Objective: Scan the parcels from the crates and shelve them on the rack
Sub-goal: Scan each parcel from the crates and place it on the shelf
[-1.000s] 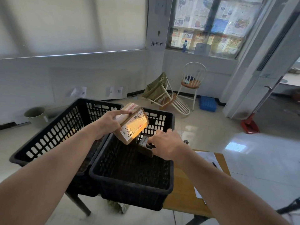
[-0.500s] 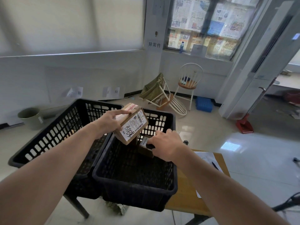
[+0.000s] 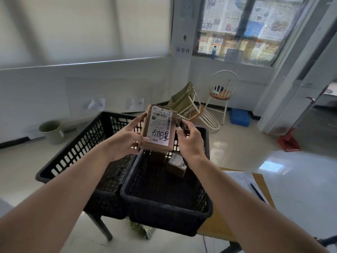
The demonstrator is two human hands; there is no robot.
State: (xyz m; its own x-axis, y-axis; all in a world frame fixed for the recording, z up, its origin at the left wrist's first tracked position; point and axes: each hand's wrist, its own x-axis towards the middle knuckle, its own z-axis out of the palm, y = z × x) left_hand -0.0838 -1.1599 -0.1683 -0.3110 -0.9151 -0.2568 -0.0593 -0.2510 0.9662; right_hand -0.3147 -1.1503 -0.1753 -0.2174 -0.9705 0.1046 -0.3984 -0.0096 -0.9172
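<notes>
**Colours and patterns on record**

You held a brown cardboard parcel point(image 3: 160, 128) with a white label, black handwriting and barcode stripes. You faced black lattice-walled crates point(image 3: 165, 196), an olive-green bucket point(image 3: 51, 131), a blue floor crate point(image 3: 239, 117) and a red dustpan point(image 3: 288, 141).

Both hands raised — fingers point(image 3: 135, 123) curled

Matt brown cardboard parcel point(image 3: 159, 128) with white paper label. Black perforated plastic crates point(image 3: 164, 203), matt. Smooth wooden tabletop point(image 3: 217, 223), near right, under white paper sheets point(image 3: 242, 179). Glossy tiled floor point(image 3: 291, 176), far right.
</notes>
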